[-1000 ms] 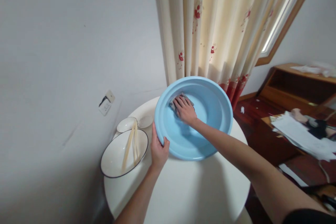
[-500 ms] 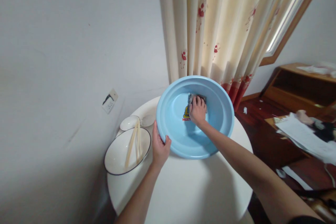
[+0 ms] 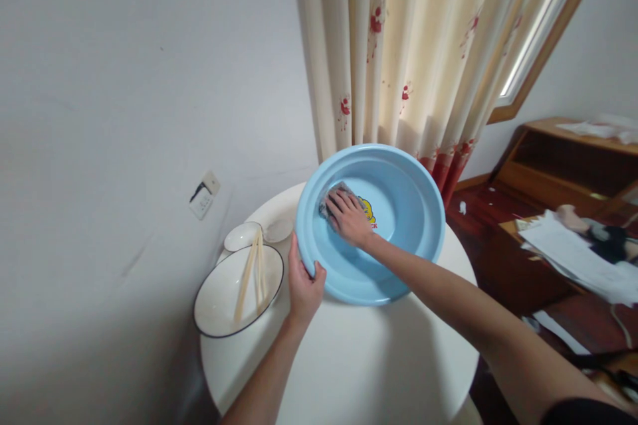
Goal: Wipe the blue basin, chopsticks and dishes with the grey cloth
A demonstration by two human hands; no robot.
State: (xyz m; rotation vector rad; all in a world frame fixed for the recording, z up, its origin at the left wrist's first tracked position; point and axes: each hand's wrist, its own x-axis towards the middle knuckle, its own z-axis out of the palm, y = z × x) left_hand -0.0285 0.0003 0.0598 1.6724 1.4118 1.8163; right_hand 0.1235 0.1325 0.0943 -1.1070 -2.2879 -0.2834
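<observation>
A light blue plastic basin (image 3: 413, 226) stands on a round white table (image 3: 359, 358). My left hand (image 3: 302, 282) grips the basin's near left rim, thumb inside. Inside the basin, my right hand (image 3: 351, 216) presses a grey scouring pad (image 3: 329, 198) against the left inner wall, fingers flat on it. A yellow and red printed logo (image 3: 369, 211) shows on the basin floor just right of that hand.
Left of the basin sit a white black-rimmed bowl (image 3: 219, 295) with chopsticks (image 3: 249, 272) across it, and two small white dishes (image 3: 242, 236) behind. A cream curtain (image 3: 399, 46) hangs behind. A wall socket (image 3: 203, 194) is at left. Wooden furniture with papers (image 3: 573, 252) stands at right.
My right hand slid the pad from the far middle of the basin to its left inner wall, uncovering the logo. My left hand kept its grip on the rim.
</observation>
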